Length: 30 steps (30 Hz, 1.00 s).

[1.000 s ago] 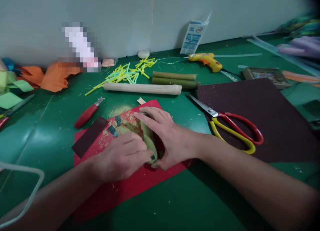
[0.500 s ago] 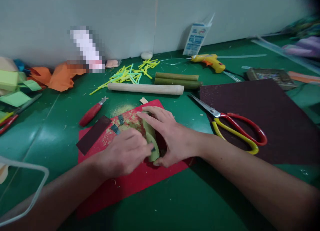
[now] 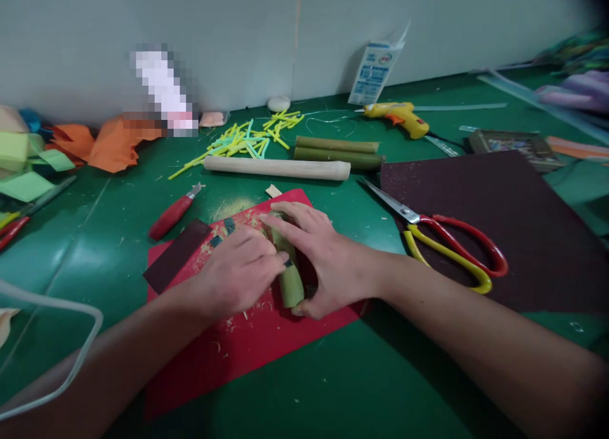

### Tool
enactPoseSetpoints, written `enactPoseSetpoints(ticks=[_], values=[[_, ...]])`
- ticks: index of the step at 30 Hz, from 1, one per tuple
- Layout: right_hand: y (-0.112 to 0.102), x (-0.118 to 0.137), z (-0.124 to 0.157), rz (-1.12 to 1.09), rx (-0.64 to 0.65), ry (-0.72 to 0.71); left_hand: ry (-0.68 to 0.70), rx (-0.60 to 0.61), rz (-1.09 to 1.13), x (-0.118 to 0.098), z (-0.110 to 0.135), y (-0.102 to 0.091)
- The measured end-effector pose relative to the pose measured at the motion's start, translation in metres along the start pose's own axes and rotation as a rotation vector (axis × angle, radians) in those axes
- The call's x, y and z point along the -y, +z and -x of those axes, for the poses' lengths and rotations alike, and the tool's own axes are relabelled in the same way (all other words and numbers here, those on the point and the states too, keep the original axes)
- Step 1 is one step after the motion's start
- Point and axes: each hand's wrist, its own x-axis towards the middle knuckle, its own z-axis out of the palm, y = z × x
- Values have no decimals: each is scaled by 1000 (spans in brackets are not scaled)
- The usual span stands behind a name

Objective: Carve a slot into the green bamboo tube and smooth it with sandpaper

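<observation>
Left grip (image 3: 238,271) and right grip (image 3: 328,261) hide most of green stick (image 3: 291,287).

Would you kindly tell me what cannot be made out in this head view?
Tool in the left hand: head view, closed fingers hide all but a dark tip.
Object by the wall: head view, pixelated.
Packet print: head view, too small.
Clear rim: head view, cut off by the left edge.

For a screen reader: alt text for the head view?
A right hand holds a green stalk piece on a red sheet while the left hand presses a small dark tool against it. Scissors, a red-handled knife and a glue gun lie nearby on the green table.
</observation>
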Motion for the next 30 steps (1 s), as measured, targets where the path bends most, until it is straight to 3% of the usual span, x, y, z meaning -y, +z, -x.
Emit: enactPoseSetpoints(ticks=[4,12,24,30], values=[[-1,1,-1,-3,-5,-29,39,43,66,-8,4,1],[-2,-3,1,11,5,19,-75,-34,19,7,0,5],[-12,-2,5,-12,107,89,-131,-31,55,10,-1,7],[-10,-1,5,-83,67,83,-168,-24,76,10,0,4]])
